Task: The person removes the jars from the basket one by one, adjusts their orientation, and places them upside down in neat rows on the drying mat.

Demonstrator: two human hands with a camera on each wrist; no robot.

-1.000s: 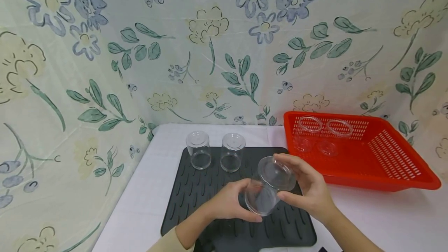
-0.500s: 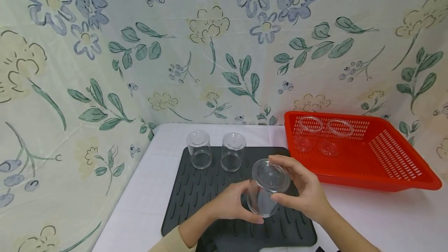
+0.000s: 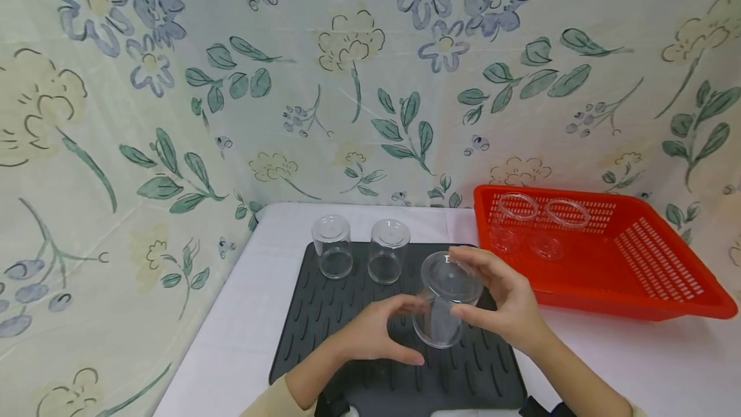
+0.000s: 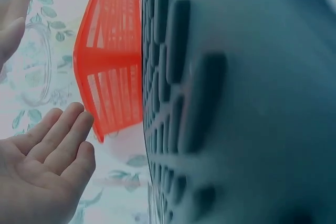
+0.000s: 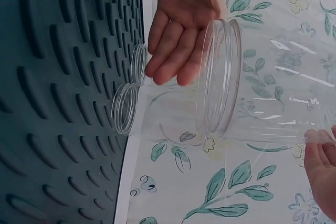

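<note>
My right hand [image 3: 509,307] holds a clear jar [image 3: 441,324] near its upturned base, thumb on one side and fingers on the other. The jar hangs mouth down above the dark ribbed mat [image 3: 324,340]; its threaded rim [image 5: 223,77] shows in the right wrist view. Left of it, my left hand [image 3: 373,333] stands apart from the jar, thumb and fingers spread. In the left wrist view the left hand [image 4: 50,169] has its palm bare. Two more clear jars, a left one [image 3: 332,247] and a right one [image 3: 388,252], stand upside down at the mat's back.
A red perforated basket [image 3: 579,304] sits right of the mat on the white-covered table [image 3: 214,333]. Inside it are two clear round containers, a left one [image 3: 518,206] and a right one [image 3: 567,213]. A floral cloth [image 3: 347,114] hangs behind.
The left hand has let go of the jar and drawn slightly away from it. The right hand has brought the jar from a tilt to nearly upright, mouth down.
</note>
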